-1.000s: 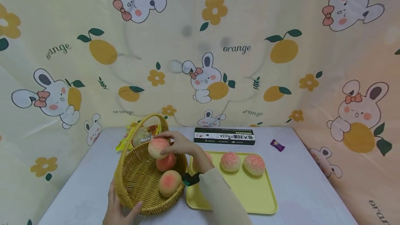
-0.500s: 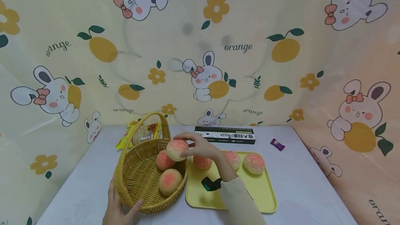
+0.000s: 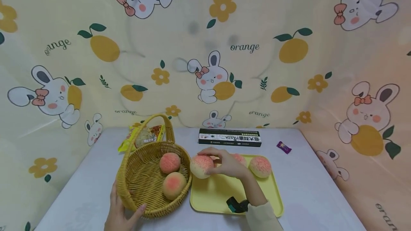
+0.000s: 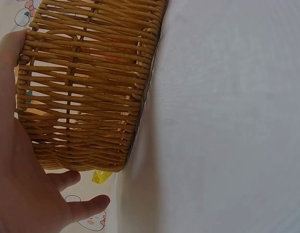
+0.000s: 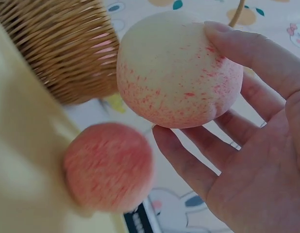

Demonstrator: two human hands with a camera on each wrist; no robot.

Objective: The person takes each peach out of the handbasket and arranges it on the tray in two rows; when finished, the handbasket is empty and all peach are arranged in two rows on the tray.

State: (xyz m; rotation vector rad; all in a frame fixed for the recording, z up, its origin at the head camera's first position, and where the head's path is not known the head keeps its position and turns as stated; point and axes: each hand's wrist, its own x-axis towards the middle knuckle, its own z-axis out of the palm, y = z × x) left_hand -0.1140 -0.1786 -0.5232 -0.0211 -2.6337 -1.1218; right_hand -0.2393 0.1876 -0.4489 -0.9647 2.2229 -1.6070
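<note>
A pale peach with red speckles (image 3: 201,167) is held between the thumb and fingers of my right hand (image 3: 228,164), over the left side of the yellow tray (image 3: 221,202). The right wrist view shows a redder peach (image 5: 111,167) below it, hidden in the head view. Further right on the tray are a partly covered peach (image 3: 239,158) and a speckled peach (image 3: 260,167). My left hand (image 3: 121,209) grips the near left side of a wicker basket (image 3: 144,188). Inside the basket lie a red peach (image 3: 170,162) and a yellowish peach (image 3: 174,185).
Behind the basket lies a yellow snack bag (image 3: 149,134). A black pasta box (image 3: 229,137) stands behind the tray, and a small purple candy (image 3: 284,147) sits to its right. The basket's tall handle (image 3: 128,152) arches over its left side.
My right hand has carried the speckled peach from above the basket to the right, over the tray. The left hand stays on the basket.
</note>
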